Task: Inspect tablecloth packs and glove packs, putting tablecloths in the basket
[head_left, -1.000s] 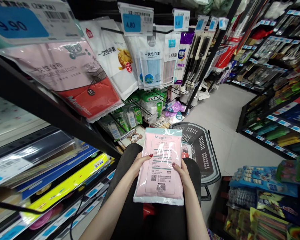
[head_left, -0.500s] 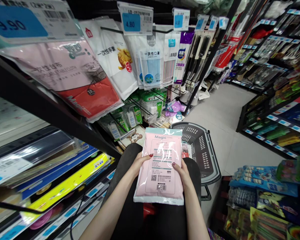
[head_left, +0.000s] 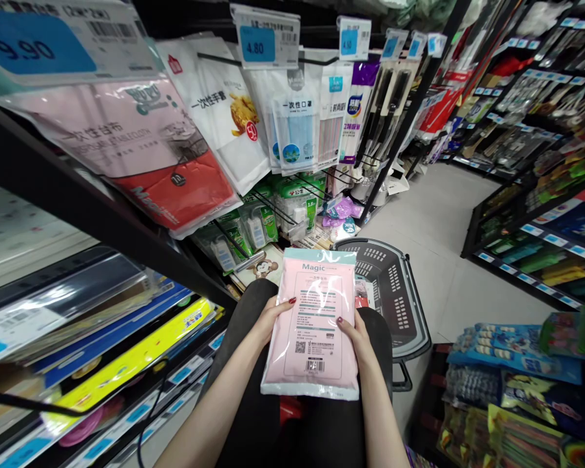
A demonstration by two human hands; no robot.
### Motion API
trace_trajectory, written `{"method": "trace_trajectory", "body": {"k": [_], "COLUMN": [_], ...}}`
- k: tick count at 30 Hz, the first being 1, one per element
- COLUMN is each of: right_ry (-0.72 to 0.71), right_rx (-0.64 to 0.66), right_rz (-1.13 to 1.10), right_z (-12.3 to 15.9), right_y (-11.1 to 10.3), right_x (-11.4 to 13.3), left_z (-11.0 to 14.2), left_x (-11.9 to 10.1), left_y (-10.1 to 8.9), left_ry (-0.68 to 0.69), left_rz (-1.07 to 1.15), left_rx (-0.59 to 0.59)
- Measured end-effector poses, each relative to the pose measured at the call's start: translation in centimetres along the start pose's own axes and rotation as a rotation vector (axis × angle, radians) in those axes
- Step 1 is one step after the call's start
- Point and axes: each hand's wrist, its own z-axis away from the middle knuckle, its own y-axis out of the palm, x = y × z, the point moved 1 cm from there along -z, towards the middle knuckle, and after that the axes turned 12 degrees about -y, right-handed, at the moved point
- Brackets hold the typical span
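Note:
A flat pink plastic packet (head_left: 314, 325) with a pale teal top strip marked "Magic" lies over my knees, its printed back side with barcode and QR code facing up. My left hand (head_left: 269, 320) grips its left edge, thumb on top. My right hand (head_left: 355, 338) grips its right edge the same way, fingers hidden beneath. Just beyond the packet a dark grey shopping basket (head_left: 394, 286) stands on the floor, with a small red-and-white item inside.
A black shelf rack (head_left: 102, 221) fills the left, hung with packets: a pink and red tablecloth pack (head_left: 141, 156), gloves, masks (head_left: 295, 133), green floss packs (head_left: 268, 218). Blue price tags hang above. Grey aisle floor (head_left: 448, 214) runs ahead; stocked shelves (head_left: 541, 247) line the right.

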Motion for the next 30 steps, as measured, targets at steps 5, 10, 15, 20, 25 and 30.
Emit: {"method": "trace_trajectory", "body": {"k": [5,10,15,20,25,30], "right_ry": [-0.013,-0.052,-0.079,-0.079,-0.076,-0.083], "right_rx": [0.012,0.042,0.036,0.036,0.045,0.053], "right_rz": [-0.01,-0.015,0.002,0.0,-0.003,0.043], "right_z": [-0.02,0.02,0.09,0.04,0.14,-0.03], "right_y": [-0.12,-0.5,-0.88,-0.86,-0.7,-0.66], "right_x": [-0.09,-0.33,-0.73,-0.75,-0.34,-0.66], "left_z": [-0.17,-0.07,0.06,0.03,-0.08,-0.12], "left_x": [0.1,0.12,0.11,0.08,0.16,0.25], "left_y": [-0.13,-0.32,-0.55,-0.47,-0.53,-0.58], "left_ry": [-0.002,-0.005,-0.003,-0.007,-0.006,-0.015], "left_rz": [0.028,0.038,0.055,0.065,0.077,0.084], "left_rx": [-0.031,-0.015,-0.055,-0.039,-0.042,-0.084]}}
